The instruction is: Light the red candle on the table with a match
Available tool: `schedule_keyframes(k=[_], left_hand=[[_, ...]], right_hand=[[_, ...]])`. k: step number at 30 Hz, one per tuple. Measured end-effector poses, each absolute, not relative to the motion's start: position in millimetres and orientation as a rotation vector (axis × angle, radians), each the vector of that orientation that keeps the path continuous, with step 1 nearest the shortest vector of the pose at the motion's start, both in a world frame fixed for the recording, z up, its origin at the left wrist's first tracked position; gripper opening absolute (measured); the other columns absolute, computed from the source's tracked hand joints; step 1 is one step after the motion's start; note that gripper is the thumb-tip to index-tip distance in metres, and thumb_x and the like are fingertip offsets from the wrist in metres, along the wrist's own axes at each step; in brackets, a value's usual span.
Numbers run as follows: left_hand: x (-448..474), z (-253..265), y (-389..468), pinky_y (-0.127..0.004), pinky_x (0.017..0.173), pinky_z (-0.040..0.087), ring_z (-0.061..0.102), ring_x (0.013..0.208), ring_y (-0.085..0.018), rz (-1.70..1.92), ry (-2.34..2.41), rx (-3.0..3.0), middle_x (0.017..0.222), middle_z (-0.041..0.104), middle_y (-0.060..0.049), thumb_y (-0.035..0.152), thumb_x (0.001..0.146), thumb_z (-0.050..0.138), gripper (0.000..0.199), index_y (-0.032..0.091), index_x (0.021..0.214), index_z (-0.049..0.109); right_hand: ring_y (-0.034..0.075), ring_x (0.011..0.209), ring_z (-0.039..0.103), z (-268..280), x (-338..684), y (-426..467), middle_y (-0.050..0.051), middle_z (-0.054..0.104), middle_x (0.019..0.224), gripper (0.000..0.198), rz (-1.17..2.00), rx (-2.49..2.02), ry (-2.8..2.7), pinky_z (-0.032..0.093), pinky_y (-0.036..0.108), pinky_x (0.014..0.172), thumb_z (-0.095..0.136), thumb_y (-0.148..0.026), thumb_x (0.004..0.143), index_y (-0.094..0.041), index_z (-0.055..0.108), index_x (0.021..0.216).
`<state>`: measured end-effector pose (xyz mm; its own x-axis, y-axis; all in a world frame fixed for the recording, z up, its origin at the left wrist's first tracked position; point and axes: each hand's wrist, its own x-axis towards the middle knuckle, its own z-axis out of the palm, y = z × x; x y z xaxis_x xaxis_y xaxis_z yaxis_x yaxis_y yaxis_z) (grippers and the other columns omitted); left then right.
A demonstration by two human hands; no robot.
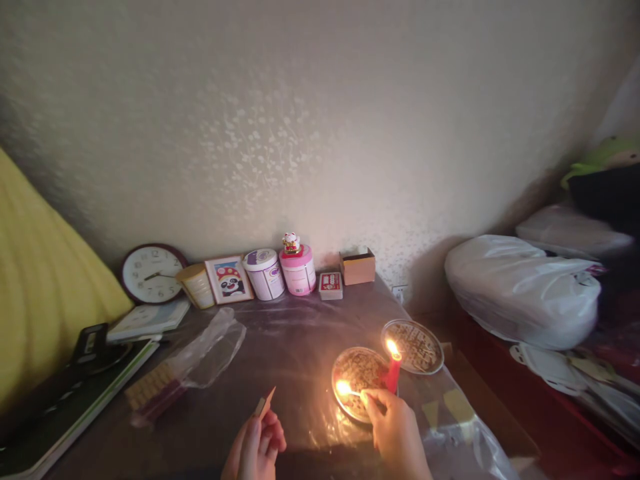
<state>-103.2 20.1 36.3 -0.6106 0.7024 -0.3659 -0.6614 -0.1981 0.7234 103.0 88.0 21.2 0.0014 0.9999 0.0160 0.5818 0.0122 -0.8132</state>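
Surface [300, 347]: dark top under a glossy, wrinkled clear film, carrying everything below.
Plastic bag [207, 353]: clear and crumpled, well to the left of the left grip, with thin red sticks inside.
Dishes: two round, shallow, patterned plates; the near dish [353, 373] lies just beyond the right grip, the far dish [417, 343] beyond it and to its right.
Candle [393, 375]: red, waxy, slim, long axis upright, lit at the top, standing on the near dish, just beyond the right grip.
Matchbox [265, 403]: small flat card box, tilted, upper end pointing up and right.
Match [350, 391]: thin stick, nearly level, burning tip pointing left over the near dish.
Right hand [395, 430]: fingertips pressed together, pinching the match's right end.
Left hand [257, 443]: fingers curled closed, pinching the matchbox's lower end.
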Motion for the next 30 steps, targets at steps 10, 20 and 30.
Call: schedule_keyframes(k=[10, 20, 30], left_hand=[[-104.2, 34.5, 19.6, -0.025, 0.043, 0.048, 0.057, 0.049, -0.014, 1.905, 1.122, 0.045, 0.057, 0.067, -0.002, 0.049, 0.035, 0.09, 0.044, 0.019, 0.064, 0.077], [-107.7, 32.4, 19.2, -0.026, 0.044, 0.047, 0.058, 0.049, -0.015, 1.887, 1.128, 0.032, 0.057, 0.067, -0.003, 0.049, 0.032, 0.091, 0.044, 0.018, 0.059, 0.074], [-105.8, 32.7, 18.3, -0.026, 0.045, 0.047, 0.057, 0.05, -0.014, 1.896, 1.128, 0.089, 0.059, 0.066, -0.002, 0.051, 0.038, 0.089, 0.043, 0.019, 0.063, 0.075]], right_hand=[[0.017, 0.039, 0.057, 20.5, 102.9, 87.3, -0.001, 0.055, 0.037, 0.038, 0.87, -1.661, -1.675, 0.041, 0.022, 0.047, 0.042, -0.035, 0.088, -0.014, 0.073, 0.083], [0.016, 0.039, 0.054, 19.9, 101.9, 87.0, -0.001, 0.055, 0.038, 0.038, 0.89, -1.655, -1.676, 0.039, 0.021, 0.045, 0.042, -0.035, 0.088, -0.013, 0.072, 0.083], [0.016, 0.038, 0.053, 19.0, 100.6, 87.2, -0.003, 0.049, 0.036, 0.038, 0.891, -1.664, -1.658, 0.039, 0.022, 0.045, 0.042, -0.034, 0.087, -0.013, 0.072, 0.08]])
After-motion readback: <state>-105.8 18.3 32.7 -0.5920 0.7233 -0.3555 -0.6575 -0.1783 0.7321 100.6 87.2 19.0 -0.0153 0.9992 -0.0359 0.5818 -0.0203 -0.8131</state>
